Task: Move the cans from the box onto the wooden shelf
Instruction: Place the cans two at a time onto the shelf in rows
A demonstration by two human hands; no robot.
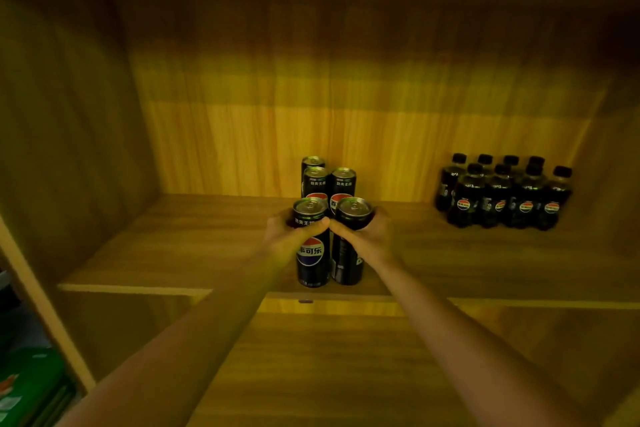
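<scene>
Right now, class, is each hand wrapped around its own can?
Yes: the left hand grips the logo can and the right hand grips the neighbouring can.

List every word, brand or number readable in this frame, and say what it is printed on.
"可乐": left front can, across its round red, white and blue emblem, below the left hand.
Right front can, in the right hand: print too blurred.
Rear cans: white characters, too blurred.
Bottles: round emblems only, text too small.
</scene>
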